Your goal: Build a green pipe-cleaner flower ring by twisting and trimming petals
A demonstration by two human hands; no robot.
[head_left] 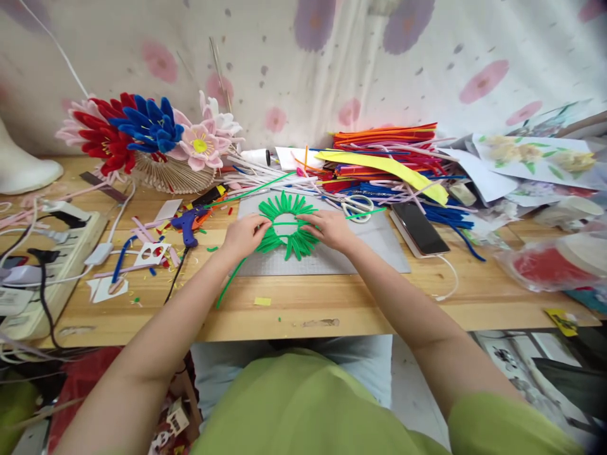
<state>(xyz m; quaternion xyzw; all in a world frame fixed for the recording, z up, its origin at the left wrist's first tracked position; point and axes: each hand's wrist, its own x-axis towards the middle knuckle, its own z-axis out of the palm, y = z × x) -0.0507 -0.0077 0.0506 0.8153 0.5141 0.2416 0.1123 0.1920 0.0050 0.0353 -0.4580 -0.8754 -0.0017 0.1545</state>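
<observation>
A ring of looped green pipe cleaners point(296, 245), spiky all round with an open middle, lies over a grey cutting mat point(379, 246). Across its opening runs a straight green pipe cleaner point(285, 224). My left hand point(244, 235) is closed in a pinch at the ring's left side, on this strand. On the opposite side my right hand point(328, 229) pinches it too, fingertips over the loops. One loose green end trails from beside my left hand towards the table's front; another sticks out to the right past my right hand. My fingertips partly hide the strand's ends.
Behind the mat lie white-handled scissors point(358, 208) and heaped coloured pipe cleaners point(384, 151). A blue glue gun point(188, 226) is to the left, near scraps and a power strip point(71, 265). Fuzzy flowers point(152, 125) stand back left; a phone point(421, 229) lies right.
</observation>
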